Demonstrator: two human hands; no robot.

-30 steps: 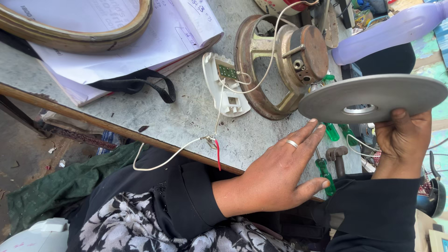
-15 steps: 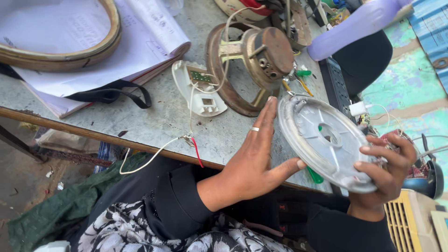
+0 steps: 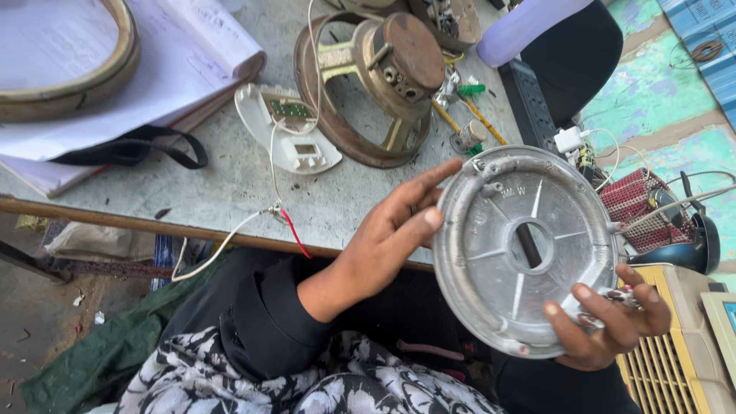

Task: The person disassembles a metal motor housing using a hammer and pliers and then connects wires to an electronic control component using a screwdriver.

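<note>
Both my hands hold a round grey metal disc (image 3: 498, 253) in front of the table edge. Its ribbed face, with a raised ring and a centre hole, is turned towards me. My left hand (image 3: 391, 238) comes out of a black sleeve, and its fingers lie over the disc's left rim. My right hand (image 3: 606, 330) grips the lower right rim, with fingertips curled onto the face.
On the grey table (image 3: 230, 184) lie a rusty round metal frame (image 3: 376, 84), a white plastic cover with a circuit board (image 3: 295, 138), a white and red wire (image 3: 230, 238), papers (image 3: 176, 54) and a wooden ring (image 3: 84, 84). A beige grilled appliance (image 3: 675, 360) stands at the right.
The disc has tipped from flat and edge-on to facing me. My left hand has risen from the table edge onto its left rim. The view has shifted right.
</note>
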